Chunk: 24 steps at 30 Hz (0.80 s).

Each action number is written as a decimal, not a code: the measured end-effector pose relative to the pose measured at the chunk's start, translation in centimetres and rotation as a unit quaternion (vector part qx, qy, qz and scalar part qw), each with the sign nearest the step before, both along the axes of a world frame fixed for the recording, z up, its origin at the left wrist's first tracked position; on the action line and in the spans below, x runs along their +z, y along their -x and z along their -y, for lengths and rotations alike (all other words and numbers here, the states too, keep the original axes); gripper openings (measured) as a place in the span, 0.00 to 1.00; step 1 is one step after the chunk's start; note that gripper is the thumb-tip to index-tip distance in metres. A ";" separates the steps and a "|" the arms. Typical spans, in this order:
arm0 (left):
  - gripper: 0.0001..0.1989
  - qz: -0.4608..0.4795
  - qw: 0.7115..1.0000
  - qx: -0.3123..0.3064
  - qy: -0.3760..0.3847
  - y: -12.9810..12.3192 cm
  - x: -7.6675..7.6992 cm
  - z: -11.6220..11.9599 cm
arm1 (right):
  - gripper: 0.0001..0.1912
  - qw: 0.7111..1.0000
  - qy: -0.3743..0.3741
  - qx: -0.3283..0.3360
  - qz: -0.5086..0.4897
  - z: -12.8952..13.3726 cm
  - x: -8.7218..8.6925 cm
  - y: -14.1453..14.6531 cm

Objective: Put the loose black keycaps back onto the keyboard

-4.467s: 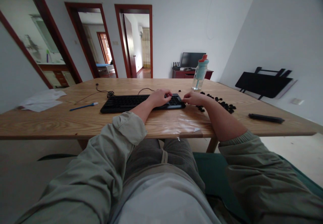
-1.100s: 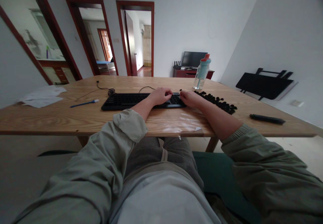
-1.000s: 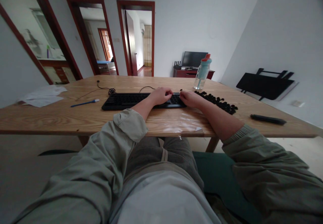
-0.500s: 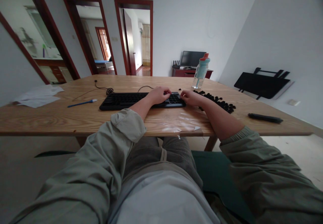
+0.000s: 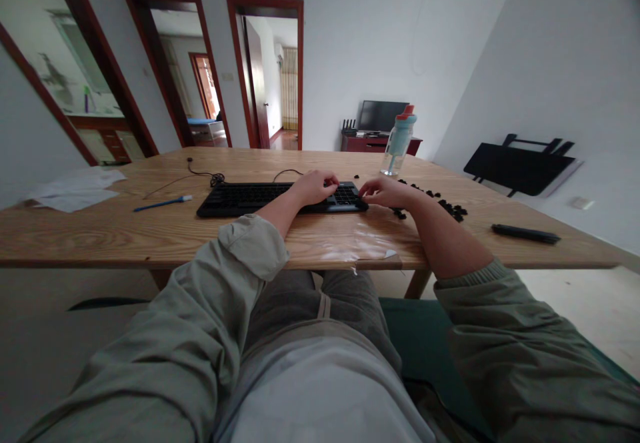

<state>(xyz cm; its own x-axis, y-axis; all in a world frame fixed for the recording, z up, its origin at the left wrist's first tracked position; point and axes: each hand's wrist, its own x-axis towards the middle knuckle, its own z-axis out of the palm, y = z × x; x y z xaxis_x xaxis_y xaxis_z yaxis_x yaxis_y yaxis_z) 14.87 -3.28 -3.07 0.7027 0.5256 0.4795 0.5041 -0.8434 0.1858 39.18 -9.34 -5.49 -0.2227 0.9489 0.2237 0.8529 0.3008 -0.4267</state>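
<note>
A black keyboard (image 5: 240, 198) lies across the table in front of me. My left hand (image 5: 319, 188) rests over its right part, the fingers curled and bent towards the keys; whatever sits between the fingertips is too small to see. At the keyboard's right end my right hand (image 5: 384, 192) has its fingers closed about the corner, the fingertips touching the edge. Near the fingers the number pad (image 5: 345, 196) looks dark with gridlike openings. Behind and beside my right wrist are many small black keycaps (image 5: 456, 211) in a loose pile, partly hidden by the forearm.
A clear bottle with a red cap (image 5: 399, 140) stands beyond the keycaps. A blue brush (image 5: 163, 204) and white papers (image 5: 75, 188) lie to the left, a cable (image 5: 217, 179) behind the keyboard. At the right is a dark slim object (image 5: 525, 233). Clear plastic (image 5: 350, 250) lies by the front edge.
My right hand has shifted slightly towards me and to the right along the keyboard's end, and its forearm covers more of the keycap pile. My left hand stays almost in place.
</note>
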 end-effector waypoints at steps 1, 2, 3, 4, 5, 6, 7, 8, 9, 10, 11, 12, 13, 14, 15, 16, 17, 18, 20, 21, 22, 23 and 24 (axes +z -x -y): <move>0.12 0.001 1.000 -0.001 -0.001 0.0 0.0 0.0 | 0.13 1.000 0.002 -0.004 0.002 0.2 0.1 0.1; 0.12 0.002 1.000 -0.001 -0.002 0.0 0.0 -0.1 | 0.13 1.000 0.003 -0.010 0.003 0.4 0.2 0.3; 0.12 0.001 1.000 -0.001 -0.002 0.0 0.0 -0.1 | 0.13 1.000 0.004 -0.018 0.004 0.6 0.3 0.5; 0.12 0.001 1.000 0.001 -0.003 0.0 0.1 -0.1 | 0.12 1.000 0.001 -0.027 0.006 0.8 0.5 0.7; 0.12 0.000 1.000 0.003 -0.003 0.0 0.1 0.0 | 0.11 0.999 -0.003 -0.036 0.008 0.9 0.5 0.9; 0.12 -0.002 1.000 0.004 -0.003 0.0 0.1 0.0 | 0.11 0.999 -0.007 -0.044 0.010 1.0 0.6 1.0; 0.12 -0.002 1.000 0.005 -0.004 0.0 0.1 0.0 | 0.11 0.999 -0.009 -0.049 0.014 1.1 0.6 1.1; 0.12 -0.001 1.000 0.004 -0.004 0.0 0.1 0.0 | 0.12 0.999 -0.008 -0.049 0.020 1.1 0.6 1.2; 0.12 -0.001 1.000 0.004 -0.005 0.0 0.1 0.0 | 0.13 0.999 -0.005 -0.047 0.028 1.0 0.6 1.2; 0.12 0.000 1.000 0.003 -0.005 0.0 0.1 0.0 | 0.13 0.998 -0.001 -0.044 0.039 0.9 0.6 1.2; 0.12 0.000 1.000 0.004 -0.004 0.0 0.1 0.0 | 0.13 0.998 -0.001 -0.041 0.050 0.8 0.5 1.2; 0.12 0.000 1.000 0.004 -0.003 0.0 0.1 0.0 | 0.12 0.998 -0.005 -0.037 0.058 0.7 0.5 1.1; 0.12 -0.001 1.000 0.005 -0.002 0.0 0.1 0.0 | 0.11 0.998 -0.010 -0.037 0.058 0.6 0.4 1.0; 0.12 -0.001 1.000 0.006 -0.001 0.0 0.1 -0.1 | 0.12 0.998 -0.013 -0.038 0.044 0.5 0.3 0.9; 0.12 0.000 1.000 0.006 0.000 0.0 0.1 -0.1 | 0.13 0.999 -0.012 -0.039 0.018 0.4 0.2 0.8; 0.12 0.001 1.000 0.005 0.001 0.0 0.1 -0.1 | 0.14 0.999 -0.010 -0.039 -0.015 0.3 0.1 0.6; 0.12 0.002 1.000 0.003 0.000 0.0 0.0 -0.1 | 0.15 0.998 -0.007 -0.036 -0.047 0.2 0.0 0.5; 0.12 0.003 1.000 0.003 0.000 0.0 0.0 -0.1 | 0.14 0.997 -0.006 -0.031 -0.072 0.1 0.0 0.4; 0.12 0.004 1.000 0.003 0.001 0.0 0.0 -0.1 | 0.12 0.996 -0.011 -0.016 -0.089 0.0 -0.1 0.2; 0.12 0.004 1.000 0.004 0.002 0.0 0.0 -0.1 | 0.12 0.996 -0.011 -0.012 -0.086 0.1 -0.1 0.1; 0.12 0.003 1.000 0.005 0.003 0.0 0.0 -0.1 | 0.12 0.996 -0.009 -0.012 -0.085 0.1 -0.1 0.0; 0.12 0.002 1.000 0.006 0.004 0.0 0.0 -0.1 | 0.13 0.996 -0.004 -0.016 -0.086 0.1 -0.1 0.0; 0.12 0.001 1.000 0.007 0.006 0.0 0.0 -0.1 | 0.15 0.996 0.002 -0.023 -0.088 0.1 -0.1 -0.1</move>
<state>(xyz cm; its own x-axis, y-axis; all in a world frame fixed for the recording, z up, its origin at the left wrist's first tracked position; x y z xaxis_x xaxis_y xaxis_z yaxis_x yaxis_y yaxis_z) 14.89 -3.20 -3.08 0.6948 0.5407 0.4742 0.5153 -0.8342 0.1961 39.25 -9.43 -5.55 -0.1378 0.9581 0.2512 0.7780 0.2616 -0.5713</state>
